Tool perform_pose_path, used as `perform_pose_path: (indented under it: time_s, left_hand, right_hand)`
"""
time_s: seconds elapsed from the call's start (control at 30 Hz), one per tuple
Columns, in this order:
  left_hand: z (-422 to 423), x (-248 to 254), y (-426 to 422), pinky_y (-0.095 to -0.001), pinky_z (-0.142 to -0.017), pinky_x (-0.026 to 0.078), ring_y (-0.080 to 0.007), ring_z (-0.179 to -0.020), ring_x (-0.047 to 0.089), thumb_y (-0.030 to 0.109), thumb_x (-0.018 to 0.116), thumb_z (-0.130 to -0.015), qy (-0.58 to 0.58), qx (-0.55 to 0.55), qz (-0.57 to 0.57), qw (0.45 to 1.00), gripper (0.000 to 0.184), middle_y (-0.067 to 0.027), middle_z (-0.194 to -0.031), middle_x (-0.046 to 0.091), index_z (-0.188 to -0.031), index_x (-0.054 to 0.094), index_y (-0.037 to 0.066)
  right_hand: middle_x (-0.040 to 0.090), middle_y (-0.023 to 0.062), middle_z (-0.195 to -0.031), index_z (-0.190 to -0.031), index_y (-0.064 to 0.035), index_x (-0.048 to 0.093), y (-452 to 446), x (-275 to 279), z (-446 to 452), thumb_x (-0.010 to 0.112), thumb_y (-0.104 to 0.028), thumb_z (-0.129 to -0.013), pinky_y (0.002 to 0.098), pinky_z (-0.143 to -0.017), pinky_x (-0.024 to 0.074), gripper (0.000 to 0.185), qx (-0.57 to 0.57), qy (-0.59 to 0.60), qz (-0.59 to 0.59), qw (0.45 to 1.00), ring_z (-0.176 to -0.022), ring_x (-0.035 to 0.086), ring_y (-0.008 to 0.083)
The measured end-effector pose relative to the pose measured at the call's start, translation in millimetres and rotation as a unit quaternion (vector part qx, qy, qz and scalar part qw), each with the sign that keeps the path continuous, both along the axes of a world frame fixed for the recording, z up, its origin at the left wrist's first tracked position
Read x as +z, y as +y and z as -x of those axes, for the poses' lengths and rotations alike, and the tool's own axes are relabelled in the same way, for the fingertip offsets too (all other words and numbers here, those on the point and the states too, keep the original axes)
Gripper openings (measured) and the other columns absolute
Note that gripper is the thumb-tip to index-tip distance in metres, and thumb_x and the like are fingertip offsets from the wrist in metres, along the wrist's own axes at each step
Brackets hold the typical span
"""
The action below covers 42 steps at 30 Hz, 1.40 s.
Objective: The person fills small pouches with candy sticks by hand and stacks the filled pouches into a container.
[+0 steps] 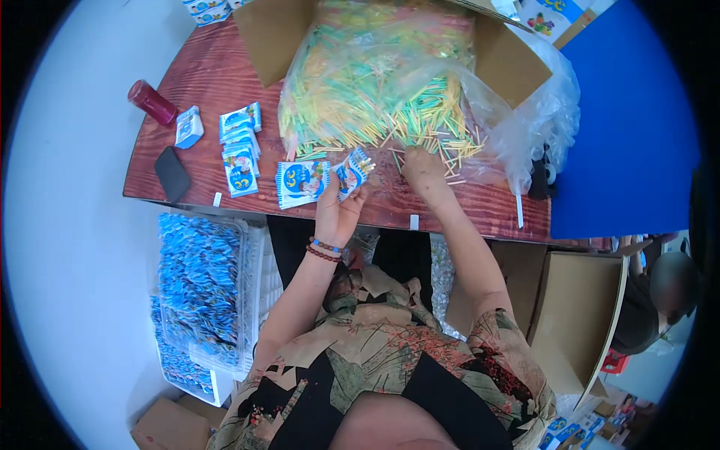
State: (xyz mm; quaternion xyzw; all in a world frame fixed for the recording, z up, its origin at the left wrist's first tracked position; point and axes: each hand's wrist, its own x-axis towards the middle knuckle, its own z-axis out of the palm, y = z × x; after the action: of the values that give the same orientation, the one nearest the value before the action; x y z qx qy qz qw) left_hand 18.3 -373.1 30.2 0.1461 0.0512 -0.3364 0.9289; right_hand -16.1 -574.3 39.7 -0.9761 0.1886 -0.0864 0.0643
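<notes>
My left hand point(341, 211) is closed on a small blue-and-white packet point(349, 177), with the ends of pale thin sticks poking out of its top. Right beside that hand, a flat blue-and-white packet point(301, 184) lies at the table's near edge. My right hand point(426, 174) is at the near side of a heap of thin yellow, green and pink sticks point(431, 124), its fingers curled downward. What those fingertips hold is hidden. The heap spills from a large clear plastic bag point(360, 82) on the table.
A stack of packets point(240, 154), a dark phone-like slab point(172, 174), a white-and-blue pack point(190, 127) and a red jar point(152, 102) lie on the left. Below stands a clear bin point(244, 292) full of blue packets. A blue panel point(622, 135) borders the right; another person point(637, 315) sits beyond.
</notes>
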Motion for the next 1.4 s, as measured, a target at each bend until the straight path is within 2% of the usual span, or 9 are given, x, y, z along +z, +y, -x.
perform_pose_path:
  time_s: [0.17, 0.23, 0.33, 0.57, 0.73, 0.87, 0.97, 1.13, 1.4]
  left_hand:
    - [-7, -5, 12, -0.0330, -0.082, 0.049, -0.0158, -0.093, 0.060, 0.025, 0.057, -0.094, 0.001, 0.019, 0.020, 1.000, 0.026, -0.0048, -0.107, 0.064, -0.114, 0.055, 0.008]
    - [-8, -8, 14, -0.0332, -0.082, 0.049, -0.0162, -0.094, 0.060, 0.024, 0.057, -0.094, 0.009, 0.028, 0.029, 0.999, 0.026, -0.0049, -0.108, 0.064, -0.114, 0.055, 0.008]
    - [-8, -5, 11, -0.0338, -0.082, 0.050, -0.0171, -0.097, 0.060, 0.024, 0.056, -0.095, 0.013, 0.027, 0.014, 0.999, 0.027, -0.0053, -0.109, 0.063, -0.117, 0.053, 0.008]
    - [-6, 8, 14, -0.0341, -0.084, 0.050, -0.0181, -0.103, 0.059, 0.023, 0.054, -0.096, -0.003, 0.022, 0.020, 1.000, 0.031, -0.0058, -0.116, 0.061, -0.122, 0.050, 0.007]
    - [-10, 10, 17, -0.0335, -0.087, 0.049, -0.0182, -0.105, 0.058, 0.024, 0.054, -0.096, -0.001, 0.038, 0.015, 0.999, 0.035, -0.0057, -0.118, 0.060, -0.125, 0.048, 0.007]
    - [-16, 18, 20, -0.0348, -0.091, 0.047, -0.0189, -0.107, 0.057, 0.025, 0.054, -0.095, -0.013, 0.042, 0.029, 0.999, 0.035, -0.0059, -0.120, 0.059, -0.125, 0.048, 0.007]
    - [-16, 23, 16, -0.0361, -0.092, 0.047, -0.0196, -0.109, 0.057, 0.026, 0.055, -0.095, -0.021, 0.051, 0.033, 0.998, 0.036, -0.0065, -0.120, 0.059, -0.125, 0.049, 0.007]
    - [-15, 29, 19, -0.0374, -0.093, 0.046, -0.0207, -0.108, 0.057, 0.026, 0.054, -0.095, -0.027, 0.036, 0.053, 0.998, 0.033, -0.0072, -0.117, 0.060, -0.122, 0.051, 0.007]
    - [-14, 21, 19, -0.0282, -0.096, 0.043, -0.0159, -0.110, 0.054, 0.005, 0.061, -0.090, -0.163, 0.189, -0.215, 0.944, 0.033, -0.0058, -0.117, 0.057, -0.122, 0.052, 0.002]
  right_hand:
    - [0.064, 0.0168, -0.081, -0.091, 0.0018, 0.059, -8, 26, -2, 0.061, -0.009, -0.079, 0.0387, -0.059, 0.0524, 0.016, 0.056, 0.044, -0.074, 0.995, -0.069, 0.065, 0.0285]
    - [0.062, 0.0081, -0.078, -0.103, 0.0012, 0.057, 11, 56, 8, 0.061, -0.007, -0.085, 0.0279, -0.056, 0.0484, 0.019, 0.033, -0.132, -0.500, 0.855, -0.066, 0.061, 0.0147]
    - [0.058, 0.0018, -0.077, -0.114, -0.0013, 0.053, 54, 103, 15, 0.060, -0.003, -0.088, 0.0201, -0.060, 0.0442, 0.027, 0.081, -0.279, -0.606, 0.740, -0.069, 0.056, 0.0068]
    - [0.063, 0.0028, -0.083, -0.109, -0.0014, 0.060, 84, 102, 6, 0.064, -0.001, -0.085, 0.0236, -0.068, 0.0450, 0.025, 0.120, -0.311, -0.432, 0.838, -0.074, 0.056, 0.0118]
    - [0.064, 0.0083, -0.097, -0.105, -0.0028, 0.063, 83, 101, -6, 0.065, -0.004, -0.081, 0.0293, -0.079, 0.0448, 0.024, 0.300, -0.302, -0.111, 0.898, -0.089, 0.057, 0.0204]
    - [0.062, 0.0096, -0.105, -0.100, -0.0023, 0.065, 92, 106, -12, 0.065, -0.007, -0.083, 0.0282, -0.076, 0.0456, 0.018, 0.221, -0.338, -0.304, 0.863, -0.086, 0.058, 0.0193]
    - [0.064, 0.0077, -0.098, -0.097, 0.0000, 0.066, 97, 105, -8, 0.064, -0.008, -0.084, 0.0256, -0.071, 0.0458, 0.015, 0.101, -0.167, -0.476, 0.858, -0.080, 0.058, 0.0137]
    - [0.063, 0.0031, -0.077, -0.100, 0.0007, 0.065, 92, 99, -13, 0.063, -0.008, -0.086, 0.0240, -0.061, 0.0450, 0.017, 0.147, -0.192, -0.460, 0.854, -0.071, 0.056, 0.0067]
    - [0.061, 0.0141, -0.077, -0.087, -0.0042, 0.063, 67, 63, -9, 0.067, -0.015, -0.081, 0.0360, -0.059, 0.0468, 0.013, 0.173, -0.167, -0.064, 0.969, -0.066, 0.060, 0.0298]
